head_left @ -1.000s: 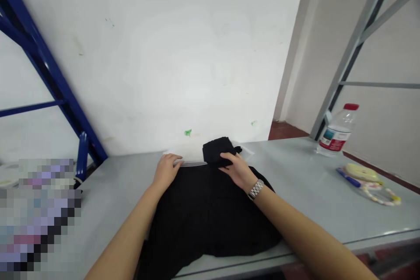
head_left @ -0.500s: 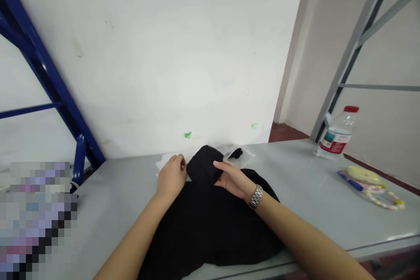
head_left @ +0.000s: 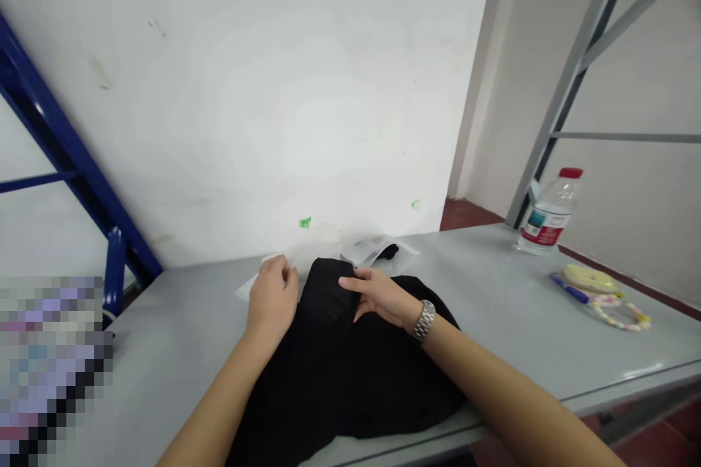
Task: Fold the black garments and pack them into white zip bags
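A black cloth garment (head_left: 350, 379) lies spread over the near middle of the table, its lower part reaching the front edge. A narrow folded part of it (head_left: 327, 288) sticks up at the far end. My right hand (head_left: 383, 298), with a metal watch (head_left: 424, 320) on the wrist, grips the right side of this part, thumb on top and other fingers partly behind. Close by its left side is my left hand (head_left: 271, 299), fingers curled in; whatever they may hold is hidden. Behind the garment, a translucent plastic bag (head_left: 361, 249) lies against the wall, with a small black item (head_left: 388, 252) at it.
The grey table (head_left: 493, 292) meets a white wall (head_left: 274, 87). To the right stand a water bottle (head_left: 548, 215), a yellow object (head_left: 588, 278), a blue item (head_left: 569, 287) and a beaded bracelet (head_left: 621, 314). A blue frame (head_left: 71, 139) rises at the left, beside a pixelated area.
The view has shifted slightly. The folded part of the garment has tipped lower and narrowed between my hands. My left hand has moved a little left and my right hand keeps its grip.
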The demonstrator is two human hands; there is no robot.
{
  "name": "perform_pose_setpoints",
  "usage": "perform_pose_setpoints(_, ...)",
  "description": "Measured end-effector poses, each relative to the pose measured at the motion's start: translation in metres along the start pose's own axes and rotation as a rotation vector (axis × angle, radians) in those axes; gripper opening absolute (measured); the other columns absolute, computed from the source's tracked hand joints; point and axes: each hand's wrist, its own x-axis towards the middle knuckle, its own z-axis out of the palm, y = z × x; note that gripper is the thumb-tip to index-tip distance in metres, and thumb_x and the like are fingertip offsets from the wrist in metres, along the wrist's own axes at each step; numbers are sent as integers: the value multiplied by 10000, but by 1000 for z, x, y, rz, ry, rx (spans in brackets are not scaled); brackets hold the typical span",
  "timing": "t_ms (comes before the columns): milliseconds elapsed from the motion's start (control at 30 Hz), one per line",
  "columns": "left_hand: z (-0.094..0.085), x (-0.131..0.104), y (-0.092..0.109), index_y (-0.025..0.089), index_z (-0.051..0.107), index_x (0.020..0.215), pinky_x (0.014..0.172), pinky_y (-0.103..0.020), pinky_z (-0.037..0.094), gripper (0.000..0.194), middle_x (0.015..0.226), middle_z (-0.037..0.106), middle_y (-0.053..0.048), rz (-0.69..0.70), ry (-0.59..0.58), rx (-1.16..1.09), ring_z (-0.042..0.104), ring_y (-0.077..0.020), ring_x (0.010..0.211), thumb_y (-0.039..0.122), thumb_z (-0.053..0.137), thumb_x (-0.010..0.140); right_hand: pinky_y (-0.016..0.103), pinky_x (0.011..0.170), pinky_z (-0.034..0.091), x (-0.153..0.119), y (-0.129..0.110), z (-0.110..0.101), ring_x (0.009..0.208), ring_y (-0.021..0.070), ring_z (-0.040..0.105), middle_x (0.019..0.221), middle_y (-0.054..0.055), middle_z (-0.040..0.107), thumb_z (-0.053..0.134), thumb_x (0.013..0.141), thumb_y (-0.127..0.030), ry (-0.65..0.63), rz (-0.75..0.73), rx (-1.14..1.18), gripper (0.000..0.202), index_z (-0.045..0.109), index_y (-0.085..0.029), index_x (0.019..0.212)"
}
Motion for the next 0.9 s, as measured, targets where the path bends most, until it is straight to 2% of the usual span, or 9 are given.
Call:
perform_pose_setpoints(100, 1, -7, 7, 233, 358, 635, 871, -398, 438, 194, 1027, 635, -67, 71, 6, -67, 542, -254, 1105, 251, 386, 826, 227, 459, 555, -1, -1, -1, 559, 128, 624, 682, 26, 637, 709, 718, -365, -32, 5, -26, 283, 632, -129, 855)
perform_pose_setpoints(200, 6, -16, 12, 230, 335, 621, 997, -441, 368, 196, 1183, 602, -68, 286, -30, -117, 459, -246, 1233, 198, 407, 800, 211, 470, 540, 0, -1, -2, 560, 111, 605, 690, 18, 626, 712, 713, -361, -17, -43, -19, 273, 642, -130, 840)
perform_pose_setpoints(300, 10, -22, 15, 226, 314, 618, 1050, -502, 300, 213, 1272, 557, -70, 410, -77, -109, 388, -255, 1294, 172, 399, 806, 216, 497, 534, 3, 0, -3, 608, 120, 605, 731, 26, 631, 716, 699, -365, 111, -146, 40, 286, 642, -129, 844)
perform_pose_setpoints(367, 12, -25, 16, 226, 318, 620, 1049, -520, 302, 219, 1309, 532, -76, 402, -109, -101, 358, -265, 1312, 179, 405, 815, 241, 525, 540, 5, 2, -3, 665, 150, 622, 784, 44, 646, 707, 695, -387, 227, -218, 80, 317, 633, -137, 877)
perform_pose_setpoints(433, 15, -29, 18, 226, 343, 632, 1035, -508, 338, 210, 1351, 493, -86, 406, -149, -103, 339, -266, 1323, 190, 409, 828, 277, 562, 550, 7, 5, -2, 715, 179, 637, 849, 55, 657, 702, 689, -400, 290, -290, 83, 348, 624, -155, 922)
perform_pose_setpoints(500, 19, -35, 22, 219, 389, 662, 1044, -502, 336, 186, 1403, 430, -101, 476, -184, -98, 296, -267, 1344, 184, 400, 845, 318, 613, 558, 8, 8, 1, 759, 202, 645, 900, 56, 663, 703, 680, -398, 272, -332, 58, 369, 618, -174, 960)
perform_pose_setpoints(633, 28, -50, 31, 196, 448, 711, 1089, -569, 210, 172, 1461, 333, -117, 664, -187, -40, 173, -300, 1380, 133, 379, 856, 365, 728, 548, 7, 10, 9, 859, 225, 638, 923, 50, 679, 694, 690, -384, 186, -392, 69, 384, 613, -204, 1018)
perform_pose_setpoints(767, 26, -54, 35, 193, 445, 708, 1082, -608, 193, 189, 1456, 340, -126, 735, -98, -17, 151, -312, 1382, 95, 372, 853, 366, 820, 520, 4, 5, 16, 968, 216, 609, 1018, 41, 663, 630, 756, -390, 230, -537, 170, 383, 559, -270, 1113)
perform_pose_setpoints(900, 20, -50, 34, 184, 462, 711, 1087, -599, 196, 215, 1463, 325, -131, 809, -90, 25, 144, -299, 1385, 84, 352, 866, 374, 840, 510, 5, 0, 16, 1023, 226, 579, 1064, 50, 647, 665, 714, -392, 256, -523, 146, 456, 528, -273, 1133)
